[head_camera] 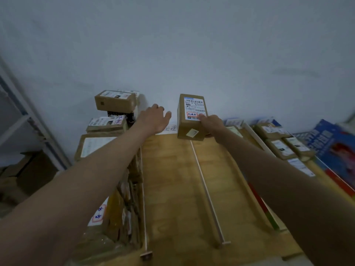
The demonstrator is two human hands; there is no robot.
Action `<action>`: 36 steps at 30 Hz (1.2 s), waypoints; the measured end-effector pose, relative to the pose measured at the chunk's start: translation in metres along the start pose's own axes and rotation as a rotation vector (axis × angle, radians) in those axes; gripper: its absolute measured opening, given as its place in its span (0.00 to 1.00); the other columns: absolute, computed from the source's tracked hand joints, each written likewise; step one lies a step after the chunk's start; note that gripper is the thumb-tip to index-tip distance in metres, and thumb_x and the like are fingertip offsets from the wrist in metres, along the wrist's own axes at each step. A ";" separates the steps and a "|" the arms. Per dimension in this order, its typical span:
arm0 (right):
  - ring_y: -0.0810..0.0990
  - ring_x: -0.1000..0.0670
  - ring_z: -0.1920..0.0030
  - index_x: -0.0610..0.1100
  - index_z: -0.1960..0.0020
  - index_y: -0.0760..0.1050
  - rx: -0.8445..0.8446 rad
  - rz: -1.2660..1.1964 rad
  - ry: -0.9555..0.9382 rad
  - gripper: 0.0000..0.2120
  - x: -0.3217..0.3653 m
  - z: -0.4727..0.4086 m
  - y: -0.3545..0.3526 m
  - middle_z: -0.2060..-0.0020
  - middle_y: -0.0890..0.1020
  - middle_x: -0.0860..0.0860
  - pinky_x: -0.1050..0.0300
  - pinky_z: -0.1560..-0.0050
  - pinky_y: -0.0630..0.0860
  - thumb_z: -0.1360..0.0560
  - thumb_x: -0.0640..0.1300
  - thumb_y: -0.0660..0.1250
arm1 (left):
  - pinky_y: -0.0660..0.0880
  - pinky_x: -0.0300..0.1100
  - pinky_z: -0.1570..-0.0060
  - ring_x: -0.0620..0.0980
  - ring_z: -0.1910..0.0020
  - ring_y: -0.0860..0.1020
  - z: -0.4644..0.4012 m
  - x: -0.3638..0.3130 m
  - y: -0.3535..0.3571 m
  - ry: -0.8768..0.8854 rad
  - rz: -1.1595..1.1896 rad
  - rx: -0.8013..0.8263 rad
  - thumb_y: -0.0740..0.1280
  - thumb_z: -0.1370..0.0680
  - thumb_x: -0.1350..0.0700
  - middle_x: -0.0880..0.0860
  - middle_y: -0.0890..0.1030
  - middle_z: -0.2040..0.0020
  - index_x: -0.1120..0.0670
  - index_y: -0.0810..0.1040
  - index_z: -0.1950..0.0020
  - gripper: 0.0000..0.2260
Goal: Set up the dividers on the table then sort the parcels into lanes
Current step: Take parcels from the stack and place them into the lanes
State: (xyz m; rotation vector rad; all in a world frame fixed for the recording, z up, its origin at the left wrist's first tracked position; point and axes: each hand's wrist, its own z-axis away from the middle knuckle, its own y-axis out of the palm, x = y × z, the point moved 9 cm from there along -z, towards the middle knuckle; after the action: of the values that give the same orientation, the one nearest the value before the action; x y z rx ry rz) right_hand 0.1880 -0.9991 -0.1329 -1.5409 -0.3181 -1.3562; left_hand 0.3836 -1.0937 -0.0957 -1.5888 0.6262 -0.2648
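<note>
My right hand (210, 122) grips a brown cardboard parcel (189, 123) with a white shipping label, held up at the far end of the wooden table (172, 189), above the middle divider (205, 189). My left hand (155, 118) reaches out beside it with fingers spread and holds nothing. A second thin divider (143, 189) bounds the left lane, and a third (255, 139) lies to the right. Stacked parcels (115, 101) fill the left lane. Several small parcels (282, 148) lie in the right lane.
A white wall rises right behind the table. A paper lane label (170, 128) lies at the far edge. A metal shelf frame (23, 116) with boxes stands on the left. A blue printed carton (334, 148) sits at the right edge.
</note>
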 end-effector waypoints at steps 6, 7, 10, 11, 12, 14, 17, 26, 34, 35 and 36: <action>0.81 0.42 0.46 0.40 0.33 0.73 -0.026 0.026 0.107 0.24 -0.074 -0.014 -0.040 0.42 0.79 0.42 0.44 0.48 0.81 0.20 0.56 0.59 | 0.69 0.53 0.39 0.58 0.35 0.72 -0.010 -0.048 0.052 0.079 -0.122 0.056 0.48 0.17 0.42 0.58 0.72 0.32 0.57 0.69 0.28 0.26; 0.81 0.42 0.47 0.40 0.33 0.73 -0.028 0.030 0.114 0.24 -0.084 -0.019 -0.045 0.43 0.79 0.43 0.44 0.48 0.81 0.20 0.56 0.59 | 0.69 0.53 0.39 0.58 0.36 0.72 -0.013 -0.055 0.061 0.087 -0.125 0.067 0.48 0.17 0.42 0.58 0.72 0.33 0.57 0.70 0.29 0.26; 0.81 0.42 0.47 0.39 0.34 0.74 -0.033 0.035 0.133 0.24 -0.113 -0.039 -0.057 0.43 0.80 0.42 0.43 0.46 0.81 0.20 0.56 0.59 | 0.68 0.53 0.39 0.58 0.36 0.72 -0.026 -0.070 0.088 0.085 -0.131 0.091 0.49 0.17 0.43 0.57 0.72 0.34 0.57 0.70 0.29 0.25; 0.81 0.42 0.46 0.38 0.34 0.74 -0.030 0.048 0.127 0.24 -0.122 -0.047 -0.059 0.42 0.80 0.42 0.42 0.45 0.80 0.19 0.56 0.59 | 0.68 0.53 0.38 0.58 0.36 0.72 -0.030 -0.072 0.097 0.069 -0.133 0.100 0.49 0.17 0.43 0.57 0.72 0.33 0.57 0.69 0.29 0.25; 0.81 0.42 0.45 0.37 0.34 0.74 -0.019 0.058 0.120 0.24 -0.131 -0.055 -0.061 0.42 0.80 0.41 0.42 0.44 0.80 0.19 0.55 0.59 | 0.68 0.53 0.38 0.57 0.35 0.71 -0.035 -0.074 0.108 0.053 -0.135 0.106 0.49 0.17 0.43 0.56 0.72 0.33 0.57 0.69 0.28 0.25; 0.81 0.41 0.45 0.35 0.37 0.76 0.022 0.090 0.100 0.24 -0.149 -0.077 -0.063 0.44 0.80 0.41 0.42 0.42 0.78 0.19 0.55 0.58 | 0.67 0.52 0.36 0.57 0.34 0.71 -0.048 -0.080 0.130 0.015 -0.136 0.108 0.50 0.17 0.43 0.56 0.71 0.31 0.57 0.67 0.27 0.24; 0.81 0.42 0.46 0.35 0.39 0.78 0.070 0.144 0.085 0.25 -0.176 -0.113 -0.063 0.46 0.82 0.41 0.45 0.42 0.78 0.18 0.55 0.56 | 0.66 0.50 0.36 0.56 0.34 0.71 -0.066 -0.087 0.158 -0.027 -0.123 0.081 0.51 0.17 0.44 0.55 0.71 0.31 0.56 0.67 0.27 0.23; 0.81 0.45 0.50 0.38 0.41 0.78 0.181 0.178 0.122 0.24 -0.261 -0.222 -0.016 0.48 0.82 0.43 0.46 0.46 0.80 0.19 0.57 0.57 | 0.59 0.50 0.28 0.54 0.26 0.63 -0.104 -0.075 0.252 -0.179 -0.094 0.118 0.52 0.16 0.45 0.54 0.65 0.24 0.55 0.63 0.24 0.24; 0.78 0.42 0.44 0.37 0.39 0.76 0.294 0.270 0.143 0.27 -0.300 -0.313 0.053 0.43 0.79 0.41 0.41 0.41 0.76 0.19 0.58 0.54 | 0.57 0.49 0.27 0.52 0.25 0.61 -0.143 -0.054 0.310 -0.262 -0.087 0.154 0.53 0.17 0.45 0.53 0.63 0.23 0.54 0.63 0.23 0.24; 0.78 0.42 0.43 0.37 0.38 0.75 0.303 0.264 0.145 0.28 -0.306 -0.323 0.061 0.43 0.79 0.41 0.41 0.41 0.76 0.20 0.59 0.54 | 0.57 0.49 0.27 0.52 0.24 0.61 -0.145 -0.052 0.314 -0.267 -0.084 0.153 0.53 0.17 0.45 0.53 0.64 0.23 0.53 0.63 0.23 0.24; 0.78 0.42 0.43 0.37 0.38 0.75 0.307 0.257 0.154 0.29 -0.311 -0.333 0.068 0.42 0.79 0.41 0.41 0.40 0.76 0.21 0.61 0.54 | 0.57 0.49 0.27 0.52 0.24 0.61 -0.146 -0.049 0.317 -0.271 -0.084 0.151 0.53 0.17 0.45 0.53 0.64 0.23 0.53 0.63 0.23 0.24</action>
State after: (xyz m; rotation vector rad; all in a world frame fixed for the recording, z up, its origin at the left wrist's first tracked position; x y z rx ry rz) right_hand -0.0600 -1.1695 -0.4812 -1.1723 -0.2127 -1.1552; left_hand 0.1928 -1.1919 -0.3756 -1.4745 0.3224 -0.1515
